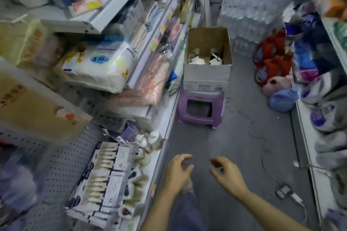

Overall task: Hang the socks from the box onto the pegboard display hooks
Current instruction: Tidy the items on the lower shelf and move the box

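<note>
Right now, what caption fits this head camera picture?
Both empty hands, left hand and right hand, reach toward the sock box.

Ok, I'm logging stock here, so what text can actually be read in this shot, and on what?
"S 30": blue oval on the white tissue pack.
Shelf-edge price tags: too blurred to read.
Print on the cardboard box: too small to read.
Red detergent bottles: labels blurred.

A single head-worn camera looks forward and steeply down a shop aisle floor (244,137) (wide-angle, edges blurred).
</note>
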Motion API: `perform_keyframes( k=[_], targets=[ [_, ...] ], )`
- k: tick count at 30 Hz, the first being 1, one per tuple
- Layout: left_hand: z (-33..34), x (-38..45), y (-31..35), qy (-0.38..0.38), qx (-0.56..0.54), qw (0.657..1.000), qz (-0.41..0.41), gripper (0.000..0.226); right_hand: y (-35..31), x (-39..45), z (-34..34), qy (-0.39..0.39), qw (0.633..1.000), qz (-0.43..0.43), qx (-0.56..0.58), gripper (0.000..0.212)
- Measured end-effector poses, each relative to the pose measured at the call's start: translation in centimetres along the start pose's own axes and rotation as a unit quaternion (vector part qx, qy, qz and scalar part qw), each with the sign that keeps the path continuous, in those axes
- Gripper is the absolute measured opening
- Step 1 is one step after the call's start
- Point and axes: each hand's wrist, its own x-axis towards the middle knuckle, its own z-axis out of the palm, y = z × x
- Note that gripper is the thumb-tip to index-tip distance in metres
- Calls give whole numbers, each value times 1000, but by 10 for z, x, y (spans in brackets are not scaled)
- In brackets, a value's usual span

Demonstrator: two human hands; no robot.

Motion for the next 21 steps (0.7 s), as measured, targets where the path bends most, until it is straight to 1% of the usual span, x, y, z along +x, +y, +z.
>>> perform_keyframes(
  k=[2,5,8,11,16,21],
  targets=[
    [-6,33,8,-10,2,1000,10,36,-6,28,-8,3,1000,13,1,26],
    [-17,81,20,-27,19,999,19,32,-19,74,-27,9,999,30,-10,26],
    [-35,149,39,-28,23,999,38,31,-38,134,-47,51,998,31,9,26],
    [-49,213,67,-10,52,997,54,30,-57,190,-71,86,996,28,25,27],
    [-48,311,106,12,37,997,62,28,-70,276,-117,124,991,28,29,24],
    [-41,403,161,91,22,992,81,23,-62,364,-161,132,991,-3,22,20]
  ],
)
